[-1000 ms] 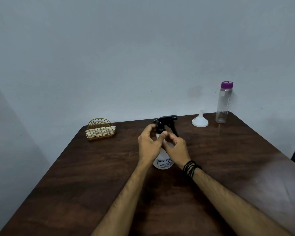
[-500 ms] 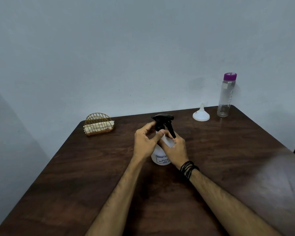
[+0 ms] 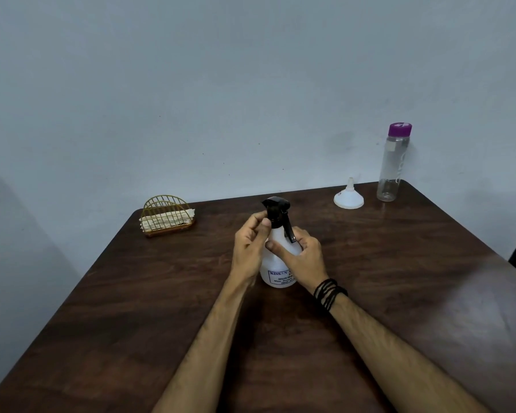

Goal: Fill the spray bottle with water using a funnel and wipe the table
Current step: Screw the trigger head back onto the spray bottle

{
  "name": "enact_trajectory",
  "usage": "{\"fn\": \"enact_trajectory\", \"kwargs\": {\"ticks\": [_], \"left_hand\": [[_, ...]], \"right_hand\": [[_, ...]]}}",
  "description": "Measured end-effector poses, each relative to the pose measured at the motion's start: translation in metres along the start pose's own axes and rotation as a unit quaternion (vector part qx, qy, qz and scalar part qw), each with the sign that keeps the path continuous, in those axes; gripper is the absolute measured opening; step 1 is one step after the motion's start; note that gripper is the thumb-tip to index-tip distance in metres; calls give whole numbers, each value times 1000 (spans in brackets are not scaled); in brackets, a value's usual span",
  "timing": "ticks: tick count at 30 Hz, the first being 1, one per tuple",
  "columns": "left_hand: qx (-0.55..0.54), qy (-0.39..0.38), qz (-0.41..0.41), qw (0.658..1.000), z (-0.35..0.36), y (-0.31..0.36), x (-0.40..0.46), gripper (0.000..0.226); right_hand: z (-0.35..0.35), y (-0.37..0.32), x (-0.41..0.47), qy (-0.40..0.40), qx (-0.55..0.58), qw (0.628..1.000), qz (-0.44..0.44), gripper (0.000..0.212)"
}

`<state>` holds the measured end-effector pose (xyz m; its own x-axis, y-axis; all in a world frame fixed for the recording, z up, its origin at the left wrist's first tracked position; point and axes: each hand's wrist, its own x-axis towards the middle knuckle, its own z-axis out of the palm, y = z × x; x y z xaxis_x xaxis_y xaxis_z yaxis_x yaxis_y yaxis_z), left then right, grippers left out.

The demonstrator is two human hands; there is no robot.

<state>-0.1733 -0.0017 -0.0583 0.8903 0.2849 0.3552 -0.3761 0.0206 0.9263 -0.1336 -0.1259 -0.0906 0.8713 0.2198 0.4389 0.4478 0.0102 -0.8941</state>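
Wooden table (image 3: 131, 308) bears spray bottle (image 3: 276, 263), funnel (image 3: 348, 199), water bottle (image 3: 392, 171), napkin holder (image 3: 167, 217).

One spray bottle (image 3: 276, 257), one funnel (image 3: 348, 199), one water bottle (image 3: 393, 163), one napkin holder (image 3: 167, 216).

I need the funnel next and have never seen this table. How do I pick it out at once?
Look to the far right corner of the dark wooden table, by the wall. A tall clear bottle with a purple cap stands there; just left of it sits the funnel. It is small, white and upside down, spout pointing up.
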Motion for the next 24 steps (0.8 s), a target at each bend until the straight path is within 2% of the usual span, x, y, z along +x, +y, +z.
{"fn": "enact_trajectory", "kwargs": {"ticks": [3,6,10,15,24], "left_hand": [[46,-7,16,999,5,2,-3,36],[49,-4,13,999,13,2,-5,23],[3,23,-4,1000,9,1,-2,33],[0,26,-15,1000,5,1,-2,23],[12,0,-5,1000,4,5,-3,32]], "right_hand": [[1,1,0,-2,5,1000,6,35],[1,3,0,-7,28,999,26,34],[0,4,1,-5,24,999,21,55],[0,-2,-1,-30,39,998,31,33],[-3,-6,1,-32,50,998,23,28]]}}
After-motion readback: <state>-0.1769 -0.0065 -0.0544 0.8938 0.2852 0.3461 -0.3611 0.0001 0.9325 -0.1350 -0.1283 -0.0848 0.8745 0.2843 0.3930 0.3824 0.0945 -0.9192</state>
